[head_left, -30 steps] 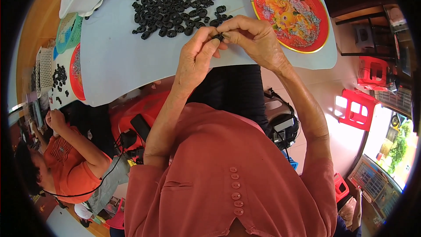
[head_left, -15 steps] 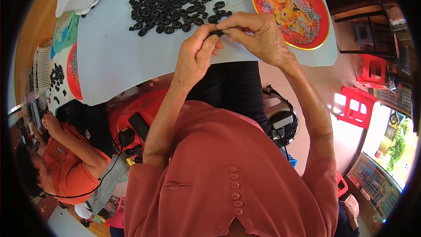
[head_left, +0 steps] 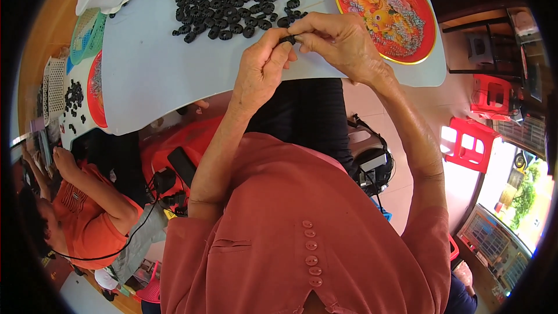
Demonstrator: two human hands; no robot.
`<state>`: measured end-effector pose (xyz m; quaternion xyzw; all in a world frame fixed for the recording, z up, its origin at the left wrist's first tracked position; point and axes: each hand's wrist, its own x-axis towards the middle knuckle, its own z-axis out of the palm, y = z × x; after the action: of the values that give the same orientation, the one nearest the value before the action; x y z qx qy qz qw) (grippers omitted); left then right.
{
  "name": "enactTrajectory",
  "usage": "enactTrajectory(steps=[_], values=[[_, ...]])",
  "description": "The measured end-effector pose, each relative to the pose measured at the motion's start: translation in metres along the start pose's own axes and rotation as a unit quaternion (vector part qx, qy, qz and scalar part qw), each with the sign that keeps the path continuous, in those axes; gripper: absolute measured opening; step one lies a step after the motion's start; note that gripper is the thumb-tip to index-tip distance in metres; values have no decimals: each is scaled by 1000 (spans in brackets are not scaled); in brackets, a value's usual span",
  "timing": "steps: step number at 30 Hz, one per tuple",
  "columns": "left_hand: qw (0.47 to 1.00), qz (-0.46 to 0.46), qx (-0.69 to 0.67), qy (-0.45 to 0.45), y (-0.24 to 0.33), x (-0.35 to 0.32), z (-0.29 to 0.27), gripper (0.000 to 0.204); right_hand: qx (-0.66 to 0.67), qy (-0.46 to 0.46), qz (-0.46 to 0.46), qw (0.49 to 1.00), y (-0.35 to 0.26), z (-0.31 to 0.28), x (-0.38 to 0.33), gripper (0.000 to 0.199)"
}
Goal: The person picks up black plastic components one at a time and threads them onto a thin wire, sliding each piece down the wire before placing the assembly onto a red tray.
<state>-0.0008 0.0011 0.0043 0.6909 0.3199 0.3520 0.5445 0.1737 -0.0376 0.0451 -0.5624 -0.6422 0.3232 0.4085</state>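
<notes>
I've got left hand pinching black part, likely steadying it; right hand meets it, can't tell its grip. Black pile close, presumably for reach.

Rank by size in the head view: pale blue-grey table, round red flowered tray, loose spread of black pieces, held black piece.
Largest: pale blue-grey table.
Then round red flowered tray and spread of black pieces, too alike to rank.
Smallest: held black piece.
</notes>
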Motion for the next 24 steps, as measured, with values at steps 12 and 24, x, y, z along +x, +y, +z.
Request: enactTrajectory(steps=[12, 24], values=[[1000, 3, -27, -3, -5, 0, -2, 18, -46, -49, 21, 997, -10, -5, 4, 12], [998, 11, -66, -6, -7, 3, -3, 19, 47, -60, 52, 996, 0, -2, 10, 12]])
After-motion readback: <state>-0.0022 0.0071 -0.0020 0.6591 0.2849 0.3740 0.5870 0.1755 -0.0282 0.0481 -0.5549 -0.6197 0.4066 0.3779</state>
